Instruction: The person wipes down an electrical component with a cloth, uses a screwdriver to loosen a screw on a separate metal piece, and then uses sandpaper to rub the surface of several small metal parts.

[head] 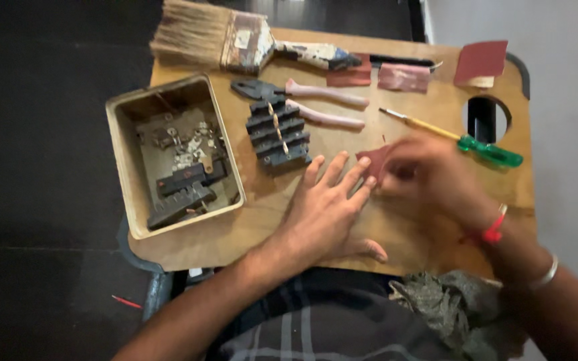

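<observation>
My left hand (326,210) lies flat and spread on a wooden board (235,230), fingertips touching a small dark red piece of sandpaper (373,160). My right hand (436,177) is blurred and pinches the same piece from the right; a red band and a metal bangle are on that wrist. A black ribbed part with a pale centre strip (277,134) sits just beyond my left fingers.
An open tray (120,167) with screws and black parts stands at the left. A wide paintbrush (235,40), pink-handled pliers (309,100), a green-handled screwdriver (476,147) and more sandpaper pieces (479,60) lie further back. A dark rag (449,301) rests at the near edge.
</observation>
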